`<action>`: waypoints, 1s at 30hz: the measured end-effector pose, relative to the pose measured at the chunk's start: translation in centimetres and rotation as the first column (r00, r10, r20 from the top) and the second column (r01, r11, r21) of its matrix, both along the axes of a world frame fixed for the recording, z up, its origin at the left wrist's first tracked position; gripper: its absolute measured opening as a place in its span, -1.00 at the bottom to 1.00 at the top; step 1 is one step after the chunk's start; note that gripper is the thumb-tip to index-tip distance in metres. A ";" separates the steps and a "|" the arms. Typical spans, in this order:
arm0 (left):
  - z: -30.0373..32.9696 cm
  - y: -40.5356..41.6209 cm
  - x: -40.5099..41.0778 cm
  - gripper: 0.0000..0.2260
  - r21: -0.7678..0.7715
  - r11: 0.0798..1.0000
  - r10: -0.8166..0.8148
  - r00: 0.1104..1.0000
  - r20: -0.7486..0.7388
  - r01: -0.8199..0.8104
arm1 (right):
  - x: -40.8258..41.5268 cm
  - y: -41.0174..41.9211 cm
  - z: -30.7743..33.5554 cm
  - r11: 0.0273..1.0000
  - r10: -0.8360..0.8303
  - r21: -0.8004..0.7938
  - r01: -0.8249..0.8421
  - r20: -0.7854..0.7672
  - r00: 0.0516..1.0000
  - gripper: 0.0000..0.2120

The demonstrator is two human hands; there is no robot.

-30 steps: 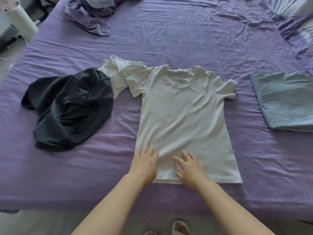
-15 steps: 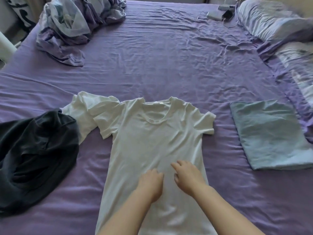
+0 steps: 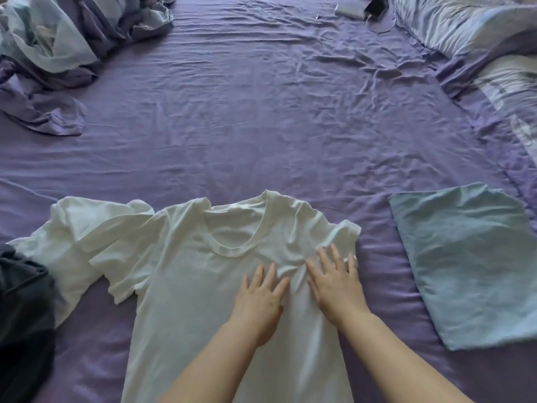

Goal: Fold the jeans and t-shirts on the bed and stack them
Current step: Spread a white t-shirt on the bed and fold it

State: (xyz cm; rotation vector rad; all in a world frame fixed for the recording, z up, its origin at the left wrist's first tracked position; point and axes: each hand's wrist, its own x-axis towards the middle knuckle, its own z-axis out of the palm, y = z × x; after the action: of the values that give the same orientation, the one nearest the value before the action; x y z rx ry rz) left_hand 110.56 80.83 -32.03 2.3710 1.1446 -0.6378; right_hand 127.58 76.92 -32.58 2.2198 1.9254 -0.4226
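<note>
Left hand (image 3: pixel 258 301) and right hand (image 3: pixel 334 289) lying flat, fingers spread, pressing the chest | purple bed (image 3: pixel 261 126) lying beneath | white t-shirt (image 3: pixel 189 286) lying face up at near edge | folded blue garment (image 3: pixel 470 263) sitting to its right | dark garment (image 3: pixel 20 315) bunching at left

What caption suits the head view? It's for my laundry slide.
Both hands, left hand and right hand, press flat on a white t-shirt spread on a purple bed.

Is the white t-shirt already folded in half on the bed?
No, the white t-shirt lies spread out flat, neckline and sleeves showing, with the left hand and right hand pressing flat on its chest.
</note>
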 end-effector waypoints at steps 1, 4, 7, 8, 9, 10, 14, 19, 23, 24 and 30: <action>0.0 0.7 0.4 -0.50 0.005 1.000 -0.019 1.000 0.000 0.019 | 0.8 0.7 0.1 0.999 -0.030 0.018 0.030 0.002 1.000 -0.57; 0.1 2.8 2.1 -0.51 0.029 0.996 -0.089 0.996 0.012 0.089 | 3.2 2.5 0.4 0.985 -0.172 0.021 0.172 -0.010 0.985 -0.46; 0.1 5.4 4.5 -0.52 0.068 0.988 -0.145 0.988 0.044 0.142 | 4.9 4.0 0.5 0.949 -0.313 0.018 0.314 -0.053 0.948 -0.40; 0.0 6.2 5.4 -0.53 0.079 0.987 -0.143 0.988 0.062 0.138 | 5.3 4.5 0.6 0.930 -0.366 0.012 0.368 -0.082 0.927 -0.35; 0.0 7.1 6.3 -0.55 0.082 0.990 -0.120 0.989 0.088 0.113 | 5.6 4.8 0.7 0.907 -0.419 0.005 0.422 -0.108 0.901 -0.29; 0.1 7.8 7.1 -0.60 0.076 0.995 -0.079 0.989 0.123 0.070 | 5.9 5.1 0.9 0.879 -0.470 0.011 0.477 -0.143 0.871 -0.26; 1.3 11.2 9.0 -0.77 -0.206 0.932 0.352 0.876 0.330 -0.297 | 5.3 5.0 2.4 0.799 -0.491 0.138 0.586 -0.414 0.767 -0.41; 2.3 13.8 9.4 -0.71 -0.761 0.429 0.865 0.464 0.192 -0.486 | 1.2 3.8 3.4 0.909 -0.198 0.259 0.327 -0.423 0.884 -0.38; 1.3 14.2 9.4 -0.48 -0.684 0.501 0.834 0.505 0.220 -0.530 | -1.2 3.1 2.2 0.983 -0.068 0.105 0.148 -0.539 0.840 -0.21; 1.0 14.1 9.4 -0.40 -0.644 0.554 0.806 0.535 0.254 -0.528 | -1.5 2.7 1.9 0.988 -0.056 0.093 0.123 -0.524 0.850 -0.22; -0.7 12.8 9.6 -0.62 -0.261 0.923 0.366 0.853 0.372 -0.282 | -1.6 0.0 1.0 0.967 0.015 0.249 0.050 -0.252 0.968 -0.33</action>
State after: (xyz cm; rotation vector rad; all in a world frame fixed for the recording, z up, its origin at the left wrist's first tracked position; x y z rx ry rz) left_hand 120.18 93.67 -32.70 1.9487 1.1845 -0.1100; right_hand 126.02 76.97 -31.54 2.4455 2.2004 -0.5096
